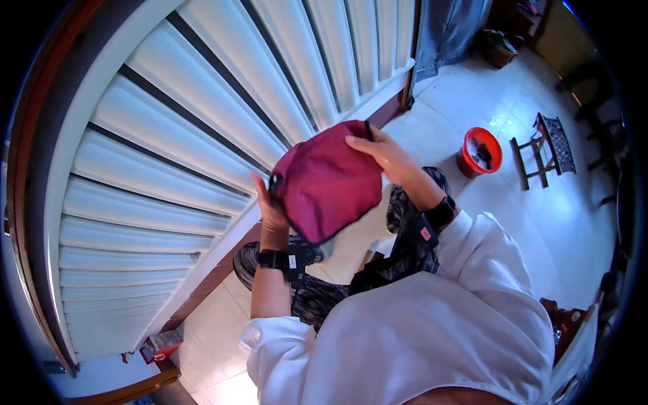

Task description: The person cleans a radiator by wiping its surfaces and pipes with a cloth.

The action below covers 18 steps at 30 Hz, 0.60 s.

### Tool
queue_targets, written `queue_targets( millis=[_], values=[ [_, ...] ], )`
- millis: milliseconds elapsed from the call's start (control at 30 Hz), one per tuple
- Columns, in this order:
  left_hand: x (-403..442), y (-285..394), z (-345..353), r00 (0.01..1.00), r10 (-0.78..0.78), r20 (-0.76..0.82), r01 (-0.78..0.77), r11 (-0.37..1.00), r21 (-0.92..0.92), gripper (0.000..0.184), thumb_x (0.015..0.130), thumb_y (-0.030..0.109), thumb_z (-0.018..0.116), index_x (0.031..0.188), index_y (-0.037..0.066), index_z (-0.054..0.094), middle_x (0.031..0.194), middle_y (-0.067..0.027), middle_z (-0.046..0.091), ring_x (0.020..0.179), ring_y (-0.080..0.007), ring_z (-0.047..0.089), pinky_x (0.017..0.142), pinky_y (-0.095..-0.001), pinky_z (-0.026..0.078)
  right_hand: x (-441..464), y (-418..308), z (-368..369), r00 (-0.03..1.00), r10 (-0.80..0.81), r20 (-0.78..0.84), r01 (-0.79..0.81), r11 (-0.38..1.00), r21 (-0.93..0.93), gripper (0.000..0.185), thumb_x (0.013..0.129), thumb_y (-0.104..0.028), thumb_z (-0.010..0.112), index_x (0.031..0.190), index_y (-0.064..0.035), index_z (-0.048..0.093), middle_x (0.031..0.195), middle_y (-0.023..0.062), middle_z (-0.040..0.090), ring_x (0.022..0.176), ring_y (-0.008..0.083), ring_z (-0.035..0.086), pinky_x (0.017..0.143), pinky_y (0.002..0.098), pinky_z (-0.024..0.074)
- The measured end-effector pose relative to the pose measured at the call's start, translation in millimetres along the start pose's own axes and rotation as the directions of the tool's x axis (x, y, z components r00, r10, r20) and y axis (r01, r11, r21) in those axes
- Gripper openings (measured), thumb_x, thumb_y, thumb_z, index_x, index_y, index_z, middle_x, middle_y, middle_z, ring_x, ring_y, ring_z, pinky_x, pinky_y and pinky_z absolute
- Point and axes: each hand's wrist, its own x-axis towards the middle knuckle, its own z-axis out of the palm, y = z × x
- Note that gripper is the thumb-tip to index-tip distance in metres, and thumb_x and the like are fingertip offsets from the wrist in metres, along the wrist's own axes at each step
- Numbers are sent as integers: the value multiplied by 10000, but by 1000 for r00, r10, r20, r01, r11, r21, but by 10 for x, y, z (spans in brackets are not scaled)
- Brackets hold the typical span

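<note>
Maroon cloth [331, 182] (dark-edged) between left hand [271, 210] and right hand [387, 155].

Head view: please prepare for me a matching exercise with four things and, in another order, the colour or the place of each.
1. black-edged cloth
2. bucket
3. low stool
4. shirt

A. plain white
B. red, with dark contents
C. standing beside the bucket
D. between left hand and right hand

Pairs: 1-D; 2-B; 3-C; 4-A
</note>
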Motion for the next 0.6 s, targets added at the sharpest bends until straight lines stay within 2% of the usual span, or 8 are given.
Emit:
queue_targets(
  millis=[67, 133, 200, 300, 400, 433, 500, 600],
  values=[
    [-53, -277, -144, 998, 52, 39, -48, 994, -101, 966, 784, 754, 371, 1353, -27, 346, 1355, -149, 430, 1231, -284, 430, 1050, -402, 322, 36, 244, -61, 996, 44, 83, -46, 999, 21, 412, 820, -216, 672, 1156, -22, 533, 1054, 64, 606, 953, 147, 586, 830, 286, 475],
    [-146, -315, -190, 983, -161, -91, 149, 981, -126, 832, 864, 652, 370, 1355, -20, 341, 1361, -148, 422, 1247, -272, 410, 1059, -390, 311, 21, 391, -181, 988, 75, 134, -78, 997, 22, 413, 819, -164, 654, 1180, -18, 516, 1081, 67, 592, 998, 140, 565, 865, 292, 459],
    [-213, -359, -388, 984, -150, -94, 143, 987, -79, 581, 916, 384, 517, 1325, -9, 393, 1332, -130, 456, 1217, -244, 446, 1040, -364, 331, -2, 496, -354, 955, 127, 267, -129, 992, -8, 354, 804, -110, 640, 1128, -19, 531, 1027, 67, 600, 955, 150, 581, 840, 288, 472],
    [-313, -353, -577, 940, -147, -308, 248, 914, 322, 514, 825, 108, 635, 1280, -29, 440, 1236, -110, 535, 1110, -205, 532, 977, -319, 394, 133, 808, -606, 944, 201, 261, -131, 956, -262, 241, 783, -61, 628, 1004, -8, 546, 991, 84, 601, 907, 166, 595, 773, 278, 497],
    [-351, -297, -830, 897, -168, -410, 390, 737, 552, 411, 836, 124, 625, 1212, -10, 531, 1108, -74, 612, 985, -161, 582, 899, -278, 423, 82, 889, -622, 965, 186, 185, -66, 855, -514, 192, 769, -71, 641, 901, 12, 528, 922, 115, 626, 859, 199, 622, 709, 312, 507],
    [-338, -332, -856, 895, -168, -412, 391, 739, 548, 411, 836, 124, 625, 1212, -10, 531, 1108, -74, 612, 985, -161, 582, 899, -278, 423, 37, 902, -600, 987, 82, 137, 21, 785, -619, 206, 770, -78, 638, 913, 16, 523, 884, 136, 635, 827, 230, 632, 703, 332, 502],
    [-347, -359, -899, 912, 159, -379, 280, 435, 856, 377, 850, 154, 618, 1194, 12, 554, 1023, -79, 638, 910, -138, 593, 800, -259, 459, -34, 948, -572, 994, -24, 111, 96, 693, -714, 219, 771, -85, 635, 925, 20, 519, 846, 157, 644, 795, 262, 642, 698, 352, 498],
    [-315, -333, -937, 897, 245, -369, 292, 299, 908, 305, 871, 172, 593, 1141, 31, 594, 936, -71, 651, 817, -120, 598, 701, -239, 475, -69, 974, -518, 997, -77, -21, 37, 676, -736, 259, 782, -101, 616, 1003, 8, 536, 810, 169, 653, 768, 323, 641, 705, 373, 489]
  ],
)
